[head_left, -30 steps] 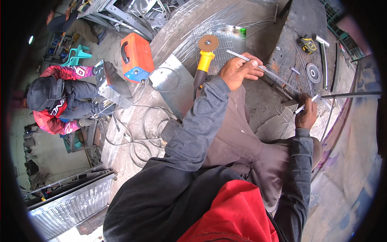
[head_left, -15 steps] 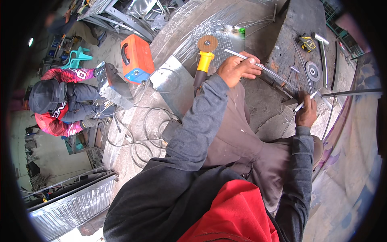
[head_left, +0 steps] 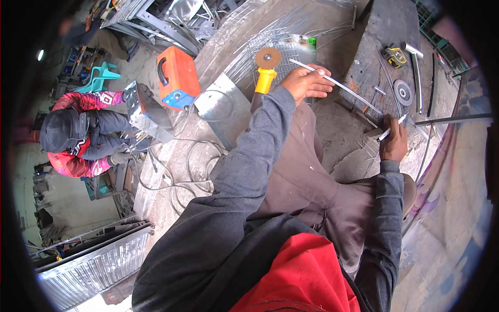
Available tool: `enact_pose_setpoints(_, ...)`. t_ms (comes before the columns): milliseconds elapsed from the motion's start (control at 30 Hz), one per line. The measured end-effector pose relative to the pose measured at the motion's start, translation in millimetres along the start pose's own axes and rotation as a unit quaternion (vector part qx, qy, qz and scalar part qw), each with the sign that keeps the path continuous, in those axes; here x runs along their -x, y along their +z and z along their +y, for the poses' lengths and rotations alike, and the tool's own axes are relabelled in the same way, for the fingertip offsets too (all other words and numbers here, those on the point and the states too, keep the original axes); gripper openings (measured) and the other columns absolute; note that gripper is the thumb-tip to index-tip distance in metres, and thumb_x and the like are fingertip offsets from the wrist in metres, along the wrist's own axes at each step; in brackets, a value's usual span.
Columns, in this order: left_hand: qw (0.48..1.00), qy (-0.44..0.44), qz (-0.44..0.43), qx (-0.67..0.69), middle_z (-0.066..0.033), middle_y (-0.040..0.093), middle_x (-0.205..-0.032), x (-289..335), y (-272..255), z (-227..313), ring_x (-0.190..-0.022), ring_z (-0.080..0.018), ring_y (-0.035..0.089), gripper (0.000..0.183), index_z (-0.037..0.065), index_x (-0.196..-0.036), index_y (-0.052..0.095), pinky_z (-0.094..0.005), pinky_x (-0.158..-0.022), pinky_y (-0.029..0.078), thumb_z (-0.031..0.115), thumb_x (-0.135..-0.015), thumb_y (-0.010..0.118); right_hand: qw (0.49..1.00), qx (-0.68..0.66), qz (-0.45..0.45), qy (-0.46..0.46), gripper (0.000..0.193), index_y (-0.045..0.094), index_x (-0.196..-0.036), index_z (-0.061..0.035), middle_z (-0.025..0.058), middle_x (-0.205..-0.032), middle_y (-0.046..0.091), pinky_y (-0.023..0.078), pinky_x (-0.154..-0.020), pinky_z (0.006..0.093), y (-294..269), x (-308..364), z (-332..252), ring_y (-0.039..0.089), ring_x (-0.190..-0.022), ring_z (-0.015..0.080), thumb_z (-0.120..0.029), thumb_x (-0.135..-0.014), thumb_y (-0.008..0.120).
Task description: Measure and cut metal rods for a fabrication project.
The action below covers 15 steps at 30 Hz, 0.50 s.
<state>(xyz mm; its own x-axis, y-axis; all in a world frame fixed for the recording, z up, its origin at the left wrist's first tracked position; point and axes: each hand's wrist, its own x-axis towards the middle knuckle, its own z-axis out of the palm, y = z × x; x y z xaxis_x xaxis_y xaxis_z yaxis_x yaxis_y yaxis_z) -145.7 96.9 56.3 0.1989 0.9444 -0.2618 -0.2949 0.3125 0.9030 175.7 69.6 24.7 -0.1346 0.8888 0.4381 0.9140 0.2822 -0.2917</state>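
Note:
A thin silver metal rod (head_left: pixel 355 95) runs slantwise from my left hand (head_left: pixel 307 85) down to my right hand (head_left: pixel 393 140). My left fingers are closed on it near its far-left end, thumb on top. The rod's lower-right end reaches the edge of a dark, worn work block (head_left: pixel 382 39), close to my right fingertips. Pinched in my right hand is a slim white marker (head_left: pixel 385 134) with a dark end, partly covered by the fingers.
On the block lie a yellow tape measure (head_left: pixel 395 56), a grey disc (head_left: pixel 402 92) and a metal hammer (head_left: pixel 416 73). A yellow angle grinder (head_left: pixel 264 80) stands left of my left hand, near an orange machine (head_left: pixel 178 78) and cables. A co-worker (head_left: pixel 62 130) in red sits at left.
My left hand has shifted slightly left and down with the rod. The marker in my right hand has tilted and moved a little toward the rod's end.

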Motion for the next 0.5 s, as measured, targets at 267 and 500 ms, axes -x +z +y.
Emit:
enact_pose_setpoints(267, 1.000, -0.010, 0.008, 0.012, -0.0204, 0.065, -0.114, -3.6, -0.6, 2.0, -0.103, -0.0281, 0.067, 0.035, 0.001, -0.119, 0.058, -0.0378, -0.088, 0.057, 0.029, -0.099, 0.057, 1.000, 0.017, -0.009, 0.011, 0.035, 0.060, -0.107, -0.0165, 0.0058, -0.097, 0.063, 0.049, -0.075, 0.0432, -1.7, -1.6, -3.8, 0.058, -0.090, 0.0321, 0.001, -0.077, 0.062)
enact_pose_setpoints(500, 1.000, -0.009, 0.019, 0.014, -0.0205, 0.066, -0.113, -5.9, 0.4, 1.0, -0.102, -0.0281, 0.067, 0.036, 0.001, -0.119, 0.058, -0.0380, -0.088, 0.057, 0.029, -0.098, 0.058, 1.000, 0.018, -0.011, 0.012, 0.043, 0.060, -0.109, -0.0168, 0.0064, -0.103, 0.062, 0.049, -0.078, 0.0430, -3.6, 0.8, -5.5, 0.058, -0.093, 0.0330, 0.003, -0.071, 0.063)
